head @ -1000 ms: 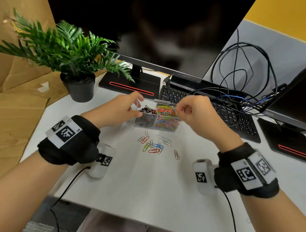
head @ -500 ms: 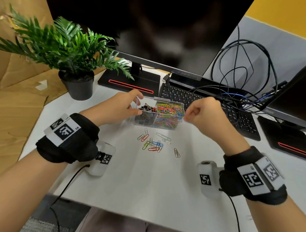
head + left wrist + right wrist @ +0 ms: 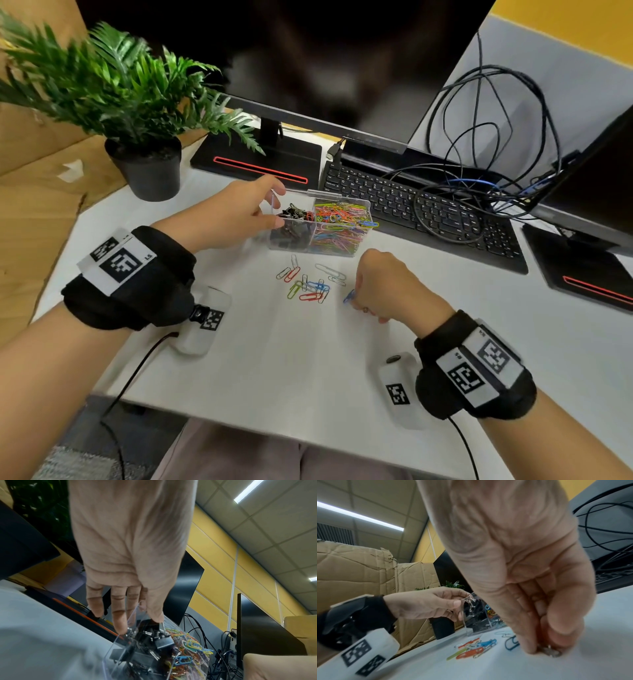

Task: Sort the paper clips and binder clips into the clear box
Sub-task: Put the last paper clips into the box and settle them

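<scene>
The clear box (image 3: 342, 250) stands mid-table, with black binder clips (image 3: 294, 214) in its left compartment and coloured paper clips (image 3: 342, 219) in its right. My left hand (image 3: 276, 205) grips the box's left wall between thumb and fingers; in the left wrist view this hand (image 3: 139, 622) straddles the clear wall. Several loose paper clips (image 3: 308, 284) lie in front of the box. My right hand (image 3: 361, 305) is down on the table just right of them, its fingertips (image 3: 532, 649) pinching a silvery paper clip (image 3: 553, 654). A blue clip (image 3: 511, 644) lies beside the fingers.
A keyboard (image 3: 428, 209) with tangled cables (image 3: 479, 144) on it lies behind the box. A potted plant (image 3: 147, 168) stands at the back left. Monitor bases sit at the back (image 3: 257, 164) and at the right (image 3: 589, 277). Cardboard (image 3: 34, 212) borders the table's left side.
My right hand has left the box's right side and come down towards me onto the table, closing on a loose clip. The left hand stays on the box.
</scene>
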### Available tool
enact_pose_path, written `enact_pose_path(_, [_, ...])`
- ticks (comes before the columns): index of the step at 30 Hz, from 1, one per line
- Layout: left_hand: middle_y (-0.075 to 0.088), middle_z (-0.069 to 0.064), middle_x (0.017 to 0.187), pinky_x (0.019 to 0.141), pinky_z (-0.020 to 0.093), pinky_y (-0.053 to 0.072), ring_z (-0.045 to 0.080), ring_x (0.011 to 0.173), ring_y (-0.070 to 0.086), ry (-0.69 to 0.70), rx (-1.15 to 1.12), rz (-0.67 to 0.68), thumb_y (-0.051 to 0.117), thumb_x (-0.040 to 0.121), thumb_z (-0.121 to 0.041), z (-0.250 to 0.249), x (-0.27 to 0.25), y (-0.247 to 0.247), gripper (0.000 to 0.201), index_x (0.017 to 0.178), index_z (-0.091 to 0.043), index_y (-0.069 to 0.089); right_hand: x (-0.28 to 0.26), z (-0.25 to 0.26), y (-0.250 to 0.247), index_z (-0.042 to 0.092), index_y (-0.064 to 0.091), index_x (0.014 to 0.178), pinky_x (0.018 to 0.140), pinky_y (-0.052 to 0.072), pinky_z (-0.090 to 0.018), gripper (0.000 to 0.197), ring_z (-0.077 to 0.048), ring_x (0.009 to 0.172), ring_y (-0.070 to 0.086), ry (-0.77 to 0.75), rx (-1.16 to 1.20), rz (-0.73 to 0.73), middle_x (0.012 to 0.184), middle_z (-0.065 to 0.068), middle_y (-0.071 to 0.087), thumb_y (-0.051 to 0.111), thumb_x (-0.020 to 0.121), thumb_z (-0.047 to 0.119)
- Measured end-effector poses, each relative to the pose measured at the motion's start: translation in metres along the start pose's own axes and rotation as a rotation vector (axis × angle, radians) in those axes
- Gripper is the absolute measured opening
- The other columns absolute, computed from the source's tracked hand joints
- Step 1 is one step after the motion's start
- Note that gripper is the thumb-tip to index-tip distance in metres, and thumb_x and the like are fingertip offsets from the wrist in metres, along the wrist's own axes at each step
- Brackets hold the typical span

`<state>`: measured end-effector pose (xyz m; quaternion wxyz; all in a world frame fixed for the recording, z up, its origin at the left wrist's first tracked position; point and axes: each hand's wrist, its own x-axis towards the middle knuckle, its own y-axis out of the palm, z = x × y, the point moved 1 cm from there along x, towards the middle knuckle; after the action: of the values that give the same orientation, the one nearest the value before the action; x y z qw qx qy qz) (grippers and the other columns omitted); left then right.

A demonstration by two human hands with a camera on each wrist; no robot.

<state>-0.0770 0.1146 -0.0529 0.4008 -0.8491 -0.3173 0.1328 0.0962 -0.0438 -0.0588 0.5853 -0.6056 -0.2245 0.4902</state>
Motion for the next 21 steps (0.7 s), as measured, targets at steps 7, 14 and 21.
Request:
enact_pose_path(7, [0.055, -0.005, 0.118, 0.068, 0.016, 0.043, 0.015, 0.088, 0.059, -0.008, 0.004, -0.004, 0.061, 0.093, -0.026, 0.0, 0.0, 0.0, 0.041, 0.13, -0.022, 0.044, -0.004, 0.002, -0.004, 0.008, 0.051, 0.094, 0.056, 0.059, -0.04, 0.013, -0.032, 0.06, 0.063, -0.049, -0.021, 0.108, 0.096, -0.012, 0.056, 0.051, 0.085, -0.001])
enact_pose_path(14, [0.055, -0.006, 0.119, 0.069, 0.014, 0.043, 0.015, 0.09, 0.059, -0.012, 0.008, 0.0, 0.061, 0.093, -0.026, 0.0, 0.0, 0.0, 0.041, 0.13, -0.022, 0.043, -0.004, 0.002, -0.001, 0.007, 0.055, 0.099, 0.058, 0.048, -0.031, 0.015, -0.03, 0.075, 0.058, -0.107, -0.094, 0.076, 0.101, -0.012, 0.057, 0.051, 0.085, 0.005])
enact_pose_path(21, [0.055, -0.005, 0.12, 0.077, 0.025, 0.047, 0.018, 0.09, 0.06, -0.01, -0.001, 0.009, 0.061, 0.093, -0.026, -0.001, -0.001, -0.001, 0.043, 0.132, -0.021, 0.043, 0.003, 0.005, -0.035, 0.006, 0.071, 0.072, 0.065, 0.052, -0.026, 0.015, -0.022, 0.071, 0.064, -0.238, 0.003, -0.141, 0.075, -0.01, 0.07, 0.058, 0.075, -0.001])
